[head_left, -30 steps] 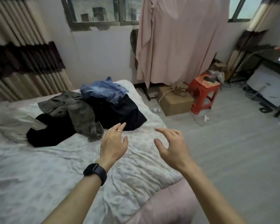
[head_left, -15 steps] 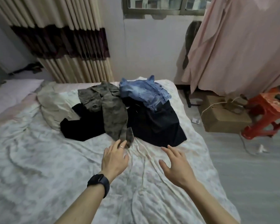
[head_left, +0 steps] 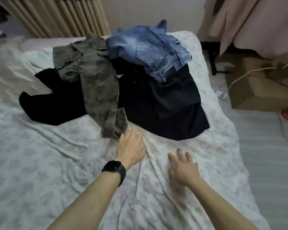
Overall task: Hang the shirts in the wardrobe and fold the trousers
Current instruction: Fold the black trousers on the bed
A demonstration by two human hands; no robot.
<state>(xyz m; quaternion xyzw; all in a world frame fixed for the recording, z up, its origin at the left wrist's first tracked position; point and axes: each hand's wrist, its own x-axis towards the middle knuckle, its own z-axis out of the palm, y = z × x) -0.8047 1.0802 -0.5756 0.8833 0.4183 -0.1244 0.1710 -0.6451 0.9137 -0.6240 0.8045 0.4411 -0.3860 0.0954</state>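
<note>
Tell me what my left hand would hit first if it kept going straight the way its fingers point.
Most likely the near end of the camouflage garment, which lies right in front of the left hand. The black garment lies just to the right of that line, and depth is hard to judge.

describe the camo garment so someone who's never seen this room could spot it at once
On the bed with the pale floral sheet, find the pile of clothes. The camouflage garment drapes down its middle, its near end right beside the left hand. It alone is olive and mottled, flanked by black clothing on the left and blue jeans on the right.
</note>
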